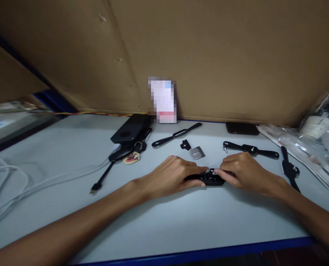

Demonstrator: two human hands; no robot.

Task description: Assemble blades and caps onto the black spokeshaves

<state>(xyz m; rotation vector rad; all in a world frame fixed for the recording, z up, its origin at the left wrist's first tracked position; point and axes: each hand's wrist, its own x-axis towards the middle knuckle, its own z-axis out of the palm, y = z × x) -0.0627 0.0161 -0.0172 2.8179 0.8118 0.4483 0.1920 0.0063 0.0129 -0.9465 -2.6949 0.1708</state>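
Observation:
Just above the table, or resting on it, is a black spokeshave [214, 182]. My left hand [171, 174] is closed around its left end, thumb on the near side. At its middle, my right hand [244, 171] pinches a small silver screw [215, 171] with thumb and forefinger. The spokeshave's right end is hidden behind the right fingers. Beyond the hands lie a grey slotted blade [197, 153] and a small black cap plate [185, 144]. Farther back is a bare spokeshave body [177, 135]. Another body [251, 149] lies beyond my right hand, with a loose screw [225, 150] beside it.
One more spokeshave [289, 168] with parts fitted lies at the right. Plastic packaging [305, 146] fills the right edge, near a dark phone [242, 128]. A black box [131, 129], a cable with a plug [100, 181] and white cords [48, 179] occupy the left.

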